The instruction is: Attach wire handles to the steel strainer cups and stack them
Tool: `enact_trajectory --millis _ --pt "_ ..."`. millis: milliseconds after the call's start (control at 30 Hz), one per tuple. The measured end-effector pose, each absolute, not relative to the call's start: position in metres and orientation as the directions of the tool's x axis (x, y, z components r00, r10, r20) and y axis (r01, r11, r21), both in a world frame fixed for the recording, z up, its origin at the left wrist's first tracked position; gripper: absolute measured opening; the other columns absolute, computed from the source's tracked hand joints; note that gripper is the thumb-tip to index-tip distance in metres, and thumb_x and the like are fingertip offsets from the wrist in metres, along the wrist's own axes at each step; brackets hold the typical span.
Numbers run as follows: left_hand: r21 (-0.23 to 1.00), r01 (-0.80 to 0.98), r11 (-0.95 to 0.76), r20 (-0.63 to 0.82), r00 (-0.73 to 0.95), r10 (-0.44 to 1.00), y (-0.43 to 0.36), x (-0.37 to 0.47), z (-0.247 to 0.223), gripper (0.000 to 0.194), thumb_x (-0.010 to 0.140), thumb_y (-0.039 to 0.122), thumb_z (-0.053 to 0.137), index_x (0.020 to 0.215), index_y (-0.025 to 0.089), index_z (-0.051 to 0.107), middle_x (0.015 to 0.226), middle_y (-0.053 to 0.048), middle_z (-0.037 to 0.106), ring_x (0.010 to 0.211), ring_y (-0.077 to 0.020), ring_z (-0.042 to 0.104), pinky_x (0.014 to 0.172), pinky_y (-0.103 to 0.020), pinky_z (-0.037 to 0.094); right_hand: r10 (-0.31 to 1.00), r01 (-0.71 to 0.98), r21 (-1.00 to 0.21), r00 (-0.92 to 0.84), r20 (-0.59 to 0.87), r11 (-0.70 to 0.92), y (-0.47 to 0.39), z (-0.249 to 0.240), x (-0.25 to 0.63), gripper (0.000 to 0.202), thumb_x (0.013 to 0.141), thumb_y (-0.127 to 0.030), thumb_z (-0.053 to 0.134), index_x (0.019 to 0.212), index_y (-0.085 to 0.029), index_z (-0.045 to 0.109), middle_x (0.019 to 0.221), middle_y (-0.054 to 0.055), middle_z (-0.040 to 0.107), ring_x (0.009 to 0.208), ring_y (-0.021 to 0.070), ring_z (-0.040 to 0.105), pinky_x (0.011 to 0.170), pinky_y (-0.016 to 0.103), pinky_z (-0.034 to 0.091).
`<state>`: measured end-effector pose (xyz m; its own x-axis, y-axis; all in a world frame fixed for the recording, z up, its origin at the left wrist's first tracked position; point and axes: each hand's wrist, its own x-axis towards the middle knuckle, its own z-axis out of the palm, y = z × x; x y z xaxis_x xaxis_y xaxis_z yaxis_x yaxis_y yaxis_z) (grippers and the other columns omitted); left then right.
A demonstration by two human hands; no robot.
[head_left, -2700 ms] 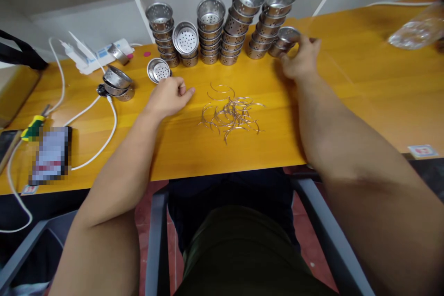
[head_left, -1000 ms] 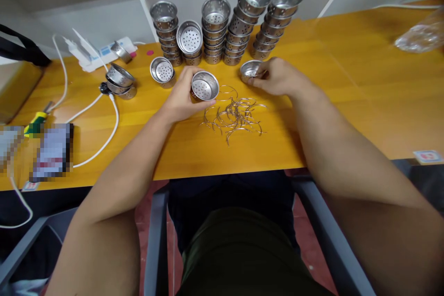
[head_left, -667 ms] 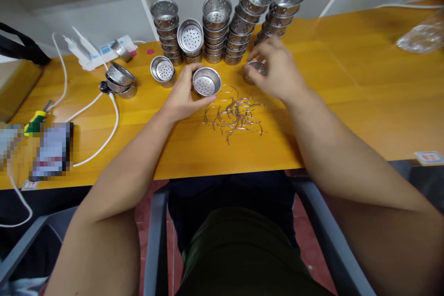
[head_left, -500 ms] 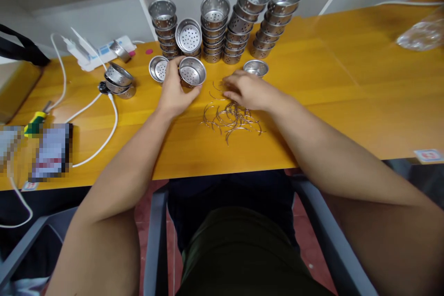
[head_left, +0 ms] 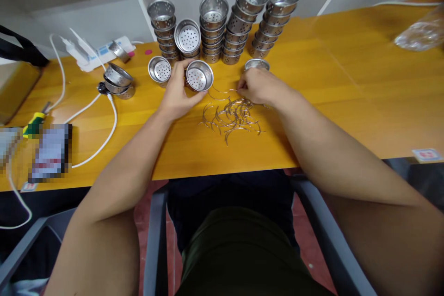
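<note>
My left hand is wrapped round the side of a small perforated metal filter basket, whose open top tilts toward me. Thumb and fingers press on its wall. My right hand is closed in a pinch just above the tabletop, and a thin curved wire runs to its fingertips. Below it lies a loose tangle of bent wires. Behind the right hand is another filter basket, partly covered by it. One more basket rests left of my left hand.
Tall stacks of baskets line the back of the wooden table. At left are a few loose baskets, a power strip, white cables, a screwdriver and a blurred flat object. A plastic bag lies far right.
The basket in my left hand has shifted slightly right and tipped its opening more toward me. My right hand has moved right, its fingers now drawn together at a wire.
</note>
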<state>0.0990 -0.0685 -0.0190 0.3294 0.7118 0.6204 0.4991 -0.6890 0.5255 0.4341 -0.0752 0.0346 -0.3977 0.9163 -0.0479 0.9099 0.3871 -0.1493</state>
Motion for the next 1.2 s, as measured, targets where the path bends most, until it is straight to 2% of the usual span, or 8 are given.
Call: enact_trajectory --millis 133,233,367,467,567,867,1033,1200 --pt "0.538 0.491 -0.686 0.621 0.32 0.716 -0.073 0.102 -0.019 0.108 0.096 0.089 0.103 0.174 0.031 0.058 0.174 -0.02 0.071 0.167 -0.0475 0.073 0.145 -0.069 0.064 0.951 0.964 -0.07 -0.266 -0.155 0.258 -0.08 0.041 0.431 0.015 0.107 -0.023 0.084 0.11 -0.014 0.096 0.111 0.021 0.094 0.108 0.0384 0.089 0.085 0.042 0.059" --pt "0.562 0.48 -0.674 0.608 0.313 0.73 -0.077 0.104 -0.02 0.109 0.097 0.091 0.101 0.177 0.033 0.056 0.174 -0.02 0.071 0.166 -0.047 0.074 0.141 -0.067 0.068 0.933 0.955 -0.054 -0.296 -0.205 0.292 -0.082 0.047 0.43 0.011 0.104 -0.027 0.092 0.108 -0.017 0.096 0.11 0.019 0.094 0.104 0.0375 0.087 0.082 0.042 0.059" --pt "0.564 0.478 -0.673 0.611 0.306 0.73 -0.079 0.104 -0.019 0.107 0.101 0.096 0.095 0.179 0.035 0.055 0.175 -0.019 0.071 0.168 -0.0461 0.073 0.138 -0.065 0.07 0.87 0.898 -0.051 -0.436 -0.229 0.437 -0.085 0.054 0.429 0.018 0.111 -0.029 0.083 0.115 -0.016 0.095 0.118 0.023 0.095 0.106 0.0374 0.087 0.081 0.043 0.057" --pt "0.562 0.487 -0.669 0.617 0.291 0.731 -0.079 0.103 -0.016 0.109 0.097 0.099 0.095 0.177 0.036 0.056 0.173 -0.018 0.072 0.166 -0.0467 0.074 0.136 -0.065 0.071 0.863 0.893 -0.028 -0.441 -0.244 0.449 -0.088 0.055 0.427 0.024 0.113 -0.028 0.079 0.119 -0.012 0.095 0.122 0.028 0.094 0.11 0.0422 0.089 0.082 0.047 0.057" --pt "0.558 0.487 -0.671 0.626 0.283 0.726 -0.077 0.102 -0.017 0.11 0.095 0.101 0.095 0.175 0.035 0.058 0.171 -0.018 0.072 0.164 -0.0476 0.074 0.136 -0.067 0.071 0.875 0.9 0.004 -0.422 -0.238 0.435 -0.089 0.055 0.425 0.022 0.112 -0.027 0.079 0.119 -0.015 0.096 0.113 0.026 0.094 0.108 0.0429 0.089 0.084 0.049 0.06" --pt "0.545 0.499 -0.673 0.639 0.272 0.719 -0.073 0.098 -0.018 0.107 0.097 0.091 0.102 0.177 0.036 0.057 0.175 -0.018 0.069 0.172 -0.0478 0.068 0.144 -0.071 0.065 0.884 0.909 -0.057 -0.416 -0.212 0.414 -0.088 0.058 0.436 0.012 0.103 -0.014 0.086 0.102 -0.023 0.094 0.105 0.014 0.094 0.101 0.0361 0.086 0.083 0.044 0.059" --pt "0.542 0.512 -0.666 0.654 0.241 0.717 -0.08 0.104 -0.012 0.108 0.094 0.101 0.097 0.172 0.034 0.062 0.166 -0.017 0.075 0.167 -0.0493 0.072 0.145 -0.073 0.063 0.851 0.89 -0.009 -0.438 -0.29 0.455 -0.093 0.063 0.429 0.009 0.1 -0.018 0.085 0.099 -0.021 0.094 0.089 0.012 0.09 0.084 0.0317 0.082 0.069 0.041 0.054" --pt "0.538 0.505 -0.675 0.653 0.257 0.713 -0.083 0.107 -0.01 0.111 0.094 0.109 0.089 0.172 0.034 0.064 0.162 -0.017 0.077 0.164 -0.0495 0.075 0.143 -0.075 0.063 0.852 0.88 0.083 -0.423 -0.308 0.467 -0.098 0.073 0.416 0.011 0.101 -0.024 0.092 0.109 -0.018 0.096 0.096 0.018 0.092 0.095 0.0384 0.087 0.071 0.044 0.052"
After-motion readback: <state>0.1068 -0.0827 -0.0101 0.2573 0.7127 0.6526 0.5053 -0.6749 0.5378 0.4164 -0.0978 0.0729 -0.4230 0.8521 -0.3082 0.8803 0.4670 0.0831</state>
